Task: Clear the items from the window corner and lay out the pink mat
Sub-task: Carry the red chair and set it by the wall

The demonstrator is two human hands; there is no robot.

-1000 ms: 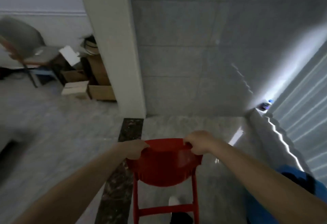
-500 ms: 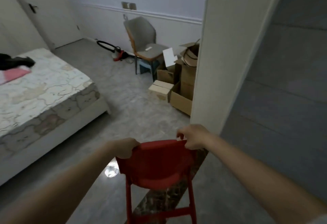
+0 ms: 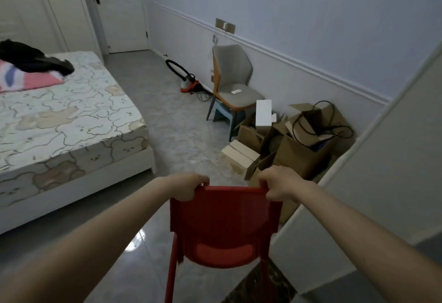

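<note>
A red plastic chair (image 3: pixel 224 221) is right in front of me, its back toward me. My left hand (image 3: pixel 185 186) grips the top left corner of the backrest and my right hand (image 3: pixel 278 185) grips the top right corner. The chair's legs run out of the bottom of the head view, so I cannot tell whether it stands on the floor. A pink striped cloth (image 3: pixel 28 79) lies on the bed at the far left, partly under a black garment (image 3: pixel 31 60).
A bed (image 3: pixel 67 125) fills the left. Cardboard boxes (image 3: pixel 294 144) pile against the right wall by a white pillar (image 3: pixel 373 183). A grey chair (image 3: pixel 233 80) over a blue stool, a vacuum cleaner (image 3: pixel 186 80) and a closed door (image 3: pixel 119 8) stand beyond. Tiled floor lies between.
My view has swung left from the grey window corner into the bedroom. Both hands keep their grip on the red chair, which came round with me past the pillar.
</note>
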